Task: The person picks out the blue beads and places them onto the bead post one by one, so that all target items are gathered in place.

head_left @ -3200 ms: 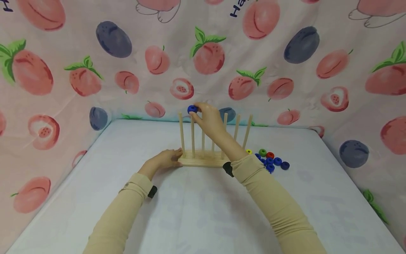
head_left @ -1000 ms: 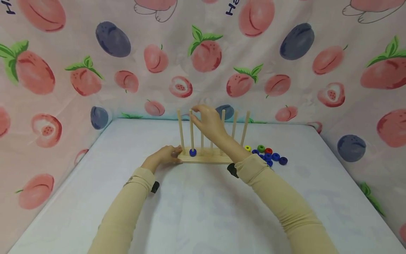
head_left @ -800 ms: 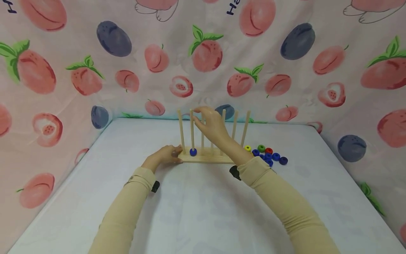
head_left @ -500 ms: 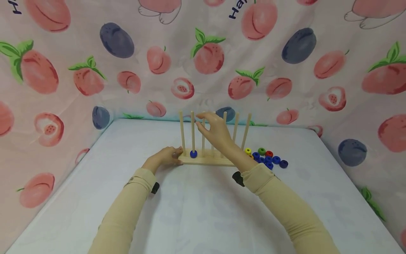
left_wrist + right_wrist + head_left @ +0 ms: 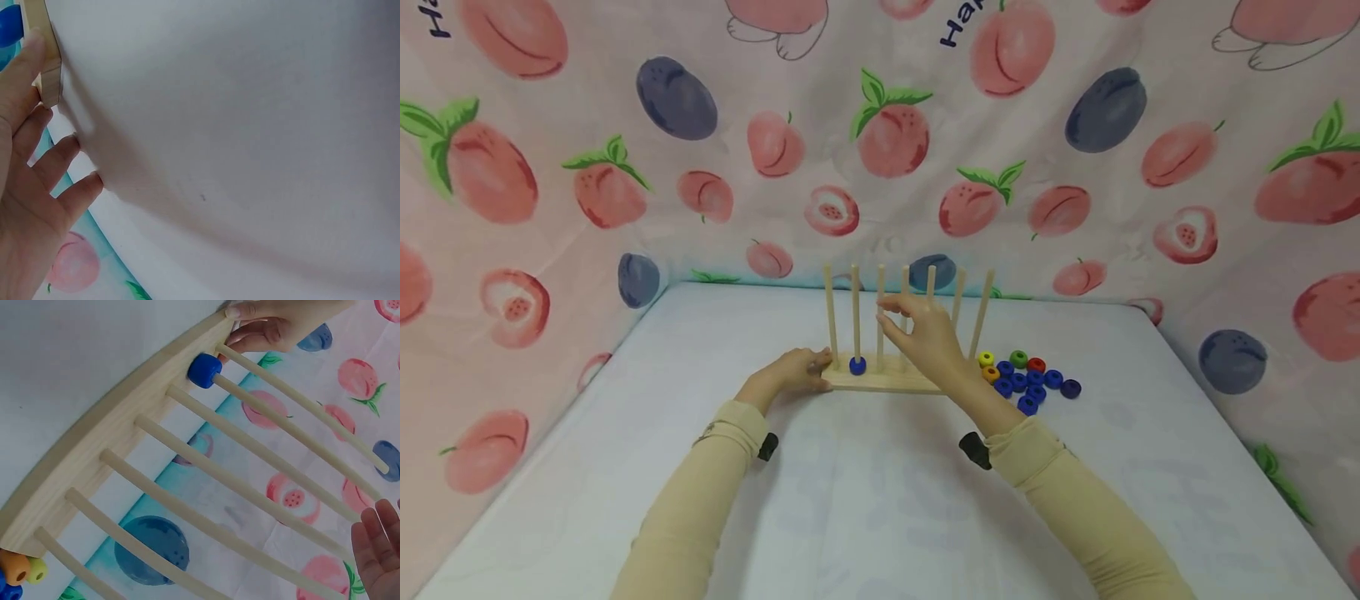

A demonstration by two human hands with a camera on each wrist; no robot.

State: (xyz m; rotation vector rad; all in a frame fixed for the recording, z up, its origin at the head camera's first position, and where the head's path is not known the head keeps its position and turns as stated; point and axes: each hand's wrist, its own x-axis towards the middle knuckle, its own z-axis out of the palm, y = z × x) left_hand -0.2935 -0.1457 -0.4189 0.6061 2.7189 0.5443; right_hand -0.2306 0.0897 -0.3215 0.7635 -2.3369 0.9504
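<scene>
A wooden peg rack (image 5: 887, 383) with several upright pegs stands near the middle of the table. My left hand (image 5: 790, 372) grips its left end, thumb on the front side; in the left wrist view that hand (image 5: 31, 194) has its other fingers spread beside the base. One blue bead (image 5: 857, 365) sits at the foot of the second peg from the left, also plain in the right wrist view as a blue bead (image 5: 204, 370). Holding nothing, my right hand (image 5: 925, 333) hovers in front of the middle pegs, thumb and forefinger apart.
Right of the rack lies a loose cluster of beads: several blue ones (image 5: 1035, 378), a yellow one (image 5: 986, 359), an orange one (image 5: 991, 374), a green one (image 5: 1018, 359), a red one (image 5: 1036, 366) and a dark purple one (image 5: 1071, 389). A fruit-print cloth (image 5: 887, 217) hangs behind.
The blue bead went from my right hand's fingers down to the foot of the second peg. My right hand has since drawn back right and lower. The left hand stays on the rack.
</scene>
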